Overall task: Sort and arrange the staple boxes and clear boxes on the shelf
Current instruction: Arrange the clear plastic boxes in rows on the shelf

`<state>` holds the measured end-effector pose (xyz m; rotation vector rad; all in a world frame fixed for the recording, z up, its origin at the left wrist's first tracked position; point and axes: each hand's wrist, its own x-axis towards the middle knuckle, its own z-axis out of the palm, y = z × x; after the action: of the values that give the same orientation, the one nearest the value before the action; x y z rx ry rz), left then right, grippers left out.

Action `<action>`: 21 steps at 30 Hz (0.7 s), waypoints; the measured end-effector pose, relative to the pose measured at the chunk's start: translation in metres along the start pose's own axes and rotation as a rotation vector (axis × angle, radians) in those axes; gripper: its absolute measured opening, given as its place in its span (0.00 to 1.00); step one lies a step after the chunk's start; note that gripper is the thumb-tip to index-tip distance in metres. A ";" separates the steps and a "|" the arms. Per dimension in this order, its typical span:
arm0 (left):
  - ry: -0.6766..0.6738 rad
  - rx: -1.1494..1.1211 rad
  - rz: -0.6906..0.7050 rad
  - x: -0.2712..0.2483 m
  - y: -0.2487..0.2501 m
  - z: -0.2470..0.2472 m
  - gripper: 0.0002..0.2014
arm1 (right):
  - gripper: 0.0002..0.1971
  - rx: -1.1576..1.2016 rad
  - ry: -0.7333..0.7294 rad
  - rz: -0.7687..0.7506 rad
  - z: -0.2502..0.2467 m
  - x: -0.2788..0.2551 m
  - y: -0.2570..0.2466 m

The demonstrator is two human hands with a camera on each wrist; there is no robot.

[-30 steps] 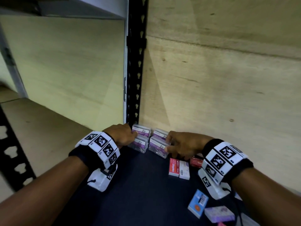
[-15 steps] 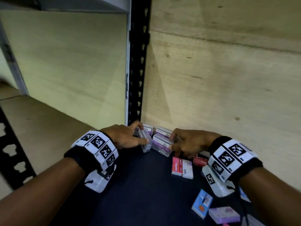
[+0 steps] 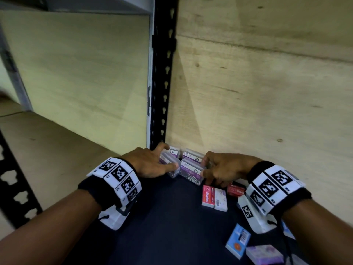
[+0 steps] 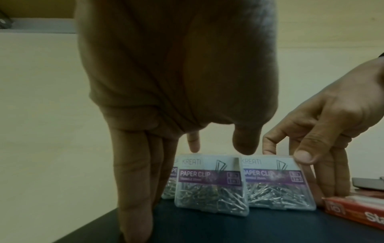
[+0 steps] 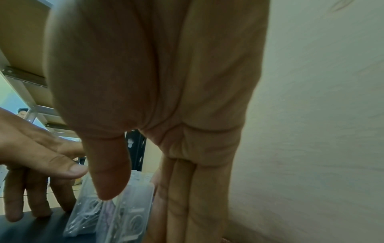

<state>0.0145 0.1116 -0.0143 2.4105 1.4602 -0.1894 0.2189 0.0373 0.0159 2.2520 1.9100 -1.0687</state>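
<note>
You stand at a storage rack in what looks like a stockroom or shop: a black slotted steel upright (image 3: pixel 162 83), bare plywood panels (image 3: pixel 257 102) and a dark shelf board (image 3: pixel 172 222) carrying stationery stock, namely clear boxes (image 3: pixel 191 170) labelled PAPER CLIP and red staple boxes (image 3: pixel 207 196).

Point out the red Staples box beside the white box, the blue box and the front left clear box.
red Staples box (image 3: pixel 208 196): head view, red top face.
blue box (image 3: pixel 238 239): head view, top face centre.
front left clear box (image 4: pixel 209 180): left wrist view, purple label.
</note>
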 end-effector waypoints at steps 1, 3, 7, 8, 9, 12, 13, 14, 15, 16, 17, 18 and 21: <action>-0.015 0.007 -0.003 0.001 0.000 0.000 0.35 | 0.11 0.003 0.000 0.002 0.000 0.000 0.000; -0.037 0.001 -0.017 0.001 -0.001 -0.002 0.30 | 0.13 0.017 0.001 0.008 0.000 0.000 0.000; -0.028 0.015 0.001 0.003 -0.002 -0.003 0.26 | 0.15 0.030 -0.001 0.014 0.000 0.000 0.001; -0.015 0.033 0.010 0.003 -0.003 -0.003 0.25 | 0.15 0.037 -0.002 0.015 0.000 0.000 0.001; 0.000 0.052 0.017 0.004 -0.003 -0.003 0.24 | 0.15 0.048 -0.001 0.014 0.000 0.001 0.001; 0.036 0.085 0.034 0.007 -0.005 -0.001 0.23 | 0.16 0.073 -0.003 0.013 0.000 0.001 0.002; 0.045 0.084 0.039 0.007 -0.006 -0.001 0.22 | 0.16 0.074 -0.005 0.011 0.000 0.001 0.002; 0.057 0.079 0.044 0.008 -0.006 0.000 0.20 | 0.16 0.074 -0.007 0.009 -0.001 0.001 0.002; 0.071 0.072 0.048 0.009 -0.007 0.000 0.19 | 0.15 0.076 -0.008 0.007 -0.001 0.001 0.003; 0.085 0.065 0.052 0.009 -0.008 0.000 0.18 | 0.15 0.082 -0.010 0.006 -0.001 0.001 0.003; 0.096 0.063 0.055 0.010 -0.009 0.000 0.17 | 0.16 0.091 -0.011 0.006 -0.001 0.002 0.003; 0.101 0.062 0.056 0.010 -0.009 0.000 0.16 | 0.17 0.100 -0.014 0.007 -0.001 0.003 0.004; 0.109 0.064 0.041 0.012 -0.012 0.000 0.16 | 0.17 0.099 -0.019 0.006 -0.001 0.004 0.004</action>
<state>0.0101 0.1268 -0.0204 2.5357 1.4707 -0.0983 0.2228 0.0399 0.0135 2.2860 1.8829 -1.2055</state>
